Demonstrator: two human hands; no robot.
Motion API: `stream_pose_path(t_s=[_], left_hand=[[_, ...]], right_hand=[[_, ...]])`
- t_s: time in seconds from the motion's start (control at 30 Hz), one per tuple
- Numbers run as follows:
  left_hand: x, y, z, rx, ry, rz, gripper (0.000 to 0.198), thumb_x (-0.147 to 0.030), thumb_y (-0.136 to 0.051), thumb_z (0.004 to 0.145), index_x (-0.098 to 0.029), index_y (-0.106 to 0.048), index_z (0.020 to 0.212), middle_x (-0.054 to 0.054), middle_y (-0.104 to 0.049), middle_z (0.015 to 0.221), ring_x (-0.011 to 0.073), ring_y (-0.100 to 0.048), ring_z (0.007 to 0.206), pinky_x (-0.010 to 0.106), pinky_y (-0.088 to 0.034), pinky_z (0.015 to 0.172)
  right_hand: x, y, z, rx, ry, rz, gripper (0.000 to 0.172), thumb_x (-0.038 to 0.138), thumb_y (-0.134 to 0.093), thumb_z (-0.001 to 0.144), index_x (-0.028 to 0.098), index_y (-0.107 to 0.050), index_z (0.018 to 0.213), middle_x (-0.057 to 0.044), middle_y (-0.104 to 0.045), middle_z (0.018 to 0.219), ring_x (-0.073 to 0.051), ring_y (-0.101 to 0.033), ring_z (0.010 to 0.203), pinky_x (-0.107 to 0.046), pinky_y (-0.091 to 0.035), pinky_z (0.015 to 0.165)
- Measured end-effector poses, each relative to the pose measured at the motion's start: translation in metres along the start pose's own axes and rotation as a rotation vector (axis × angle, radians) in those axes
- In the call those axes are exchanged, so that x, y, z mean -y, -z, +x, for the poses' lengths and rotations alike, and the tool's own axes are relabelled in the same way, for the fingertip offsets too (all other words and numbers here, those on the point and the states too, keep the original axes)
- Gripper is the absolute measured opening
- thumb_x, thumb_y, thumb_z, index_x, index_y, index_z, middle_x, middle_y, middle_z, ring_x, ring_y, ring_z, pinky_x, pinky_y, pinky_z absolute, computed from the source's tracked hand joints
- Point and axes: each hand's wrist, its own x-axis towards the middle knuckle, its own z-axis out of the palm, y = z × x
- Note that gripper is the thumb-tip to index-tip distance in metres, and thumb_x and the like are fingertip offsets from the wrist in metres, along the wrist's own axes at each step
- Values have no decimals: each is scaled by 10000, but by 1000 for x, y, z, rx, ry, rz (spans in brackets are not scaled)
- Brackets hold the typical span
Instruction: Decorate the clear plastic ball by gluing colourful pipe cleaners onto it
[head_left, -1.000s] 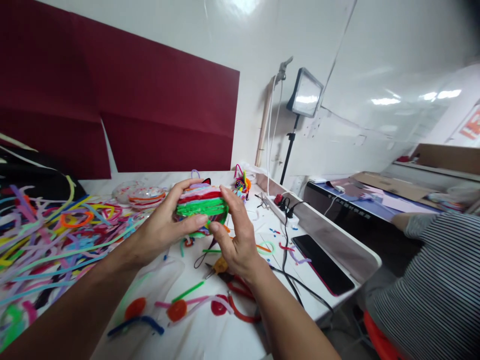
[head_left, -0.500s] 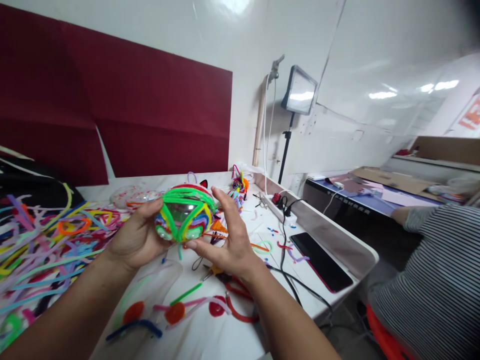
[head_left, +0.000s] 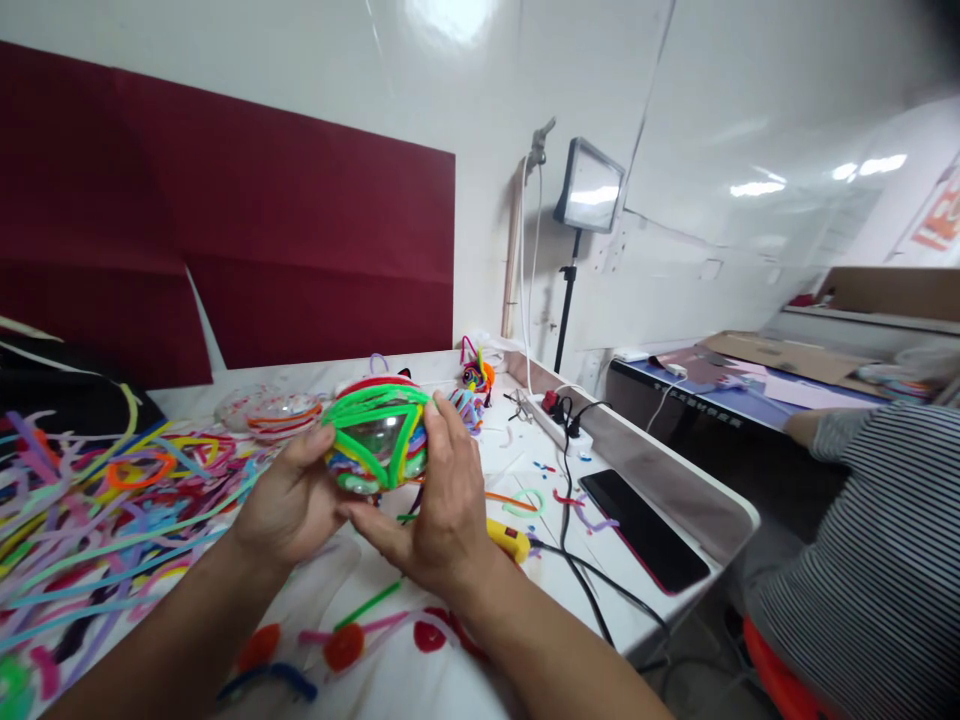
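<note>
Between my hands, above the white table, is a clear rounded plastic shape wrapped in green, yellow, red, blue and purple pipe cleaners. My left hand grips its left side, thumb on the near face. My right hand closes round its right side, fingers upright along the edge and thumb underneath. A bare triangular window of clear plastic faces me, framed in green. Below my hands lie a green pipe cleaner piece, an orange coil disc and a red coil disc.
Loose pipe cleaners are heaped at left. A yellow-handled corded tool lies behind my right wrist. A phone, a power strip and cables are at right. A person in a striped top sits beyond the table's edge.
The wrapped shape has turned slightly and shifted a little right. My right fingers have come closer together around its side. The yellow tool handle now shows beside my wrist.
</note>
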Motion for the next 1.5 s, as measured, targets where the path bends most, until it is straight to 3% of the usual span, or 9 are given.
stream_pose_path(t_s=[0.13,0.33,0.53,0.73,0.83,0.97,1.17,1.5], left_hand=[[7,-7,-3,44,-6,10,457,-358,-829,689,-225,-739,1117,46,-813,963,332,-707,1105,423,-581,982],[5,-4,-3,30,25,-21,298,-448,-734,800,-225,-755,997,46,-803,1006,340,-657,1187,459,-550,1018],[-3,3,-3,104,3,24,450,-412,-680,847,-258,-656,1269,41,-708,1299,310,-641,1208,365,-598,918],[-7,6,-5,233,13,30,684,-411,-735,784,-270,-528,1421,60,-678,1333,294,-677,1138,298,-616,833],[-8,7,-5,220,11,39,652,-406,-738,787,-241,-558,1392,67,-680,1326,268,-686,1119,268,-608,846],[-8,10,-5,262,-14,39,723,-401,-765,756,-261,-529,1425,73,-691,1304,290,-704,1089,317,-618,851],[-8,10,-6,249,-9,44,726,-386,-790,727,-266,-559,1405,71,-702,1286,292,-699,1103,314,-611,866],[-10,2,-8,114,9,98,573,-418,-867,596,-267,-739,1134,62,-763,1132,280,-736,972,300,-628,780]], right_hand=[[-1,-1,-2,-31,-37,-20,999,579,-653,863,92,-156,1579,-268,-455,1459,-386,-471,1360,-570,-478,1066],[-2,3,0,-62,-20,13,933,477,-658,872,81,-186,1572,-254,-490,1437,-348,-483,1367,-528,-488,1071],[1,3,0,-72,47,24,926,437,-653,855,105,-171,1573,-246,-486,1450,-351,-489,1370,-538,-492,1053],[2,4,0,-83,88,64,955,478,-674,841,85,-193,1566,-268,-467,1459,-359,-471,1386,-539,-496,1051],[3,4,0,-110,107,65,919,461,-663,854,62,-225,1556,-274,-471,1454,-354,-477,1382,-541,-497,1051],[5,4,1,-151,138,42,867,427,-650,881,9,-263,1535,-292,-472,1448,-362,-484,1377,-541,-511,1030],[6,7,3,-156,153,51,893,395,-682,853,-12,-264,1529,-305,-462,1446,-372,-484,1375,-537,-515,1017],[3,7,0,-83,141,35,1000,403,-705,809,19,-181,1569,-276,-426,1488,-351,-434,1416,-546,-489,1047]])
